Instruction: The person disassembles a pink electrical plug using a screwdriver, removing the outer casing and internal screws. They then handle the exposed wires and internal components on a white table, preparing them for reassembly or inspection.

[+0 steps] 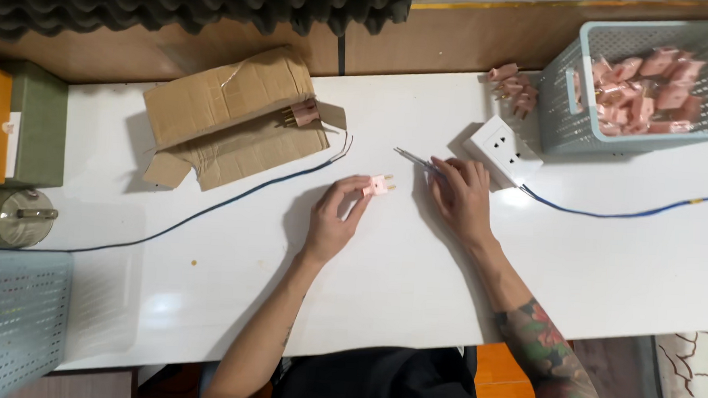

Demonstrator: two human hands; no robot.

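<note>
At nine o'clock on the white table (609, 269) a flattened cardboard box (233, 116) lies. Centre, the left hand (332, 222) pinches a pink plug (379, 185), prongs toward three o'clock. Just beside it, the right hand (461, 196) grips thin metal probes (414, 157). A white socket (502, 149) sits at one o'clock.

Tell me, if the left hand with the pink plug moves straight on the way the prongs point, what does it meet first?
Probably the right hand: the pink plug in the left hand points its prongs right, toward that hand's fingers on the thin metal probe.
</note>
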